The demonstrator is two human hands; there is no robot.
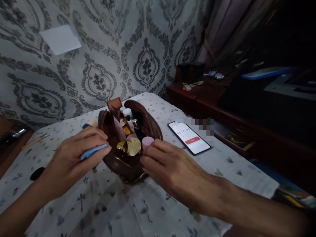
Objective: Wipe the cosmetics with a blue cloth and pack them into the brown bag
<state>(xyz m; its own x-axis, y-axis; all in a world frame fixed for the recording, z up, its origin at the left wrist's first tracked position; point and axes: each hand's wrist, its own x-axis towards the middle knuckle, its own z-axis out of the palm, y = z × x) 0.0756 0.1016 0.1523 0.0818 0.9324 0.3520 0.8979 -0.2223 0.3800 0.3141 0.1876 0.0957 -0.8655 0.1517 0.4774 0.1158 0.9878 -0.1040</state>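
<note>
A brown cosmetics bag (155,126) lies unzipped on the patterned sheet, filled with several bottles and containers. My left hand (74,154), at the bag's left side, pinches a folded light blue cloth (94,151). My right hand (170,164) is over the bag's front right edge, its fingers closed on a pink-topped container (148,142); the lower part is hidden by the fingers and the bag. Beside it in the bag are a round gold compact (134,146), a dark bottle with a silver cap (138,130), a white-capped bottle (127,113) and a pink tube (119,129).
Right of the bag, a phone (190,138) shows a running timer. A black oval object (37,173) lies near my left forearm, with a wooden stick (34,142) farther back. A dark red desk (197,98) borders the bed; patterned wallpaper (145,62) covers the wall behind.
</note>
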